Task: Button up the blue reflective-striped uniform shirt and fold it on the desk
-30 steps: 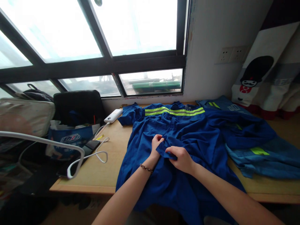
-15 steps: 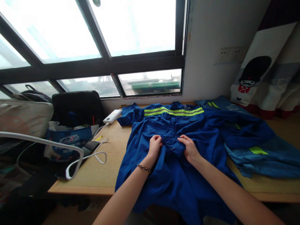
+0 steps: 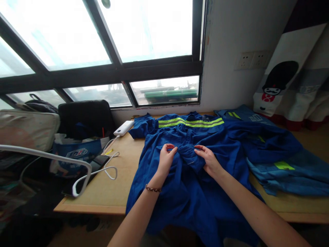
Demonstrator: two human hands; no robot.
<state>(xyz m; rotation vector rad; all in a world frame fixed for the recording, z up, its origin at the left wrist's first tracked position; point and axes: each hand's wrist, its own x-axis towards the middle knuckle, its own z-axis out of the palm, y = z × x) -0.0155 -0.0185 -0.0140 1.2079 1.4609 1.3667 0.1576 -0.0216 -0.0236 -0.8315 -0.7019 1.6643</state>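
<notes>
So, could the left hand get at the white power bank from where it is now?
Probably yes: only the blue garment, lying low, and some tabletop seem to separate the left hand from the white power bank, with nothing tall in the way. Arm's reach is hard to judge.

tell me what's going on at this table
A person's left hand and right hand are at the bunched middle of a blue garment, spread on a table and hanging over its front edge. Whether each hand grips the cloth is unclear. A lighter blue garment lies to the right, partly under the first, and a white device lies to the left.
</notes>
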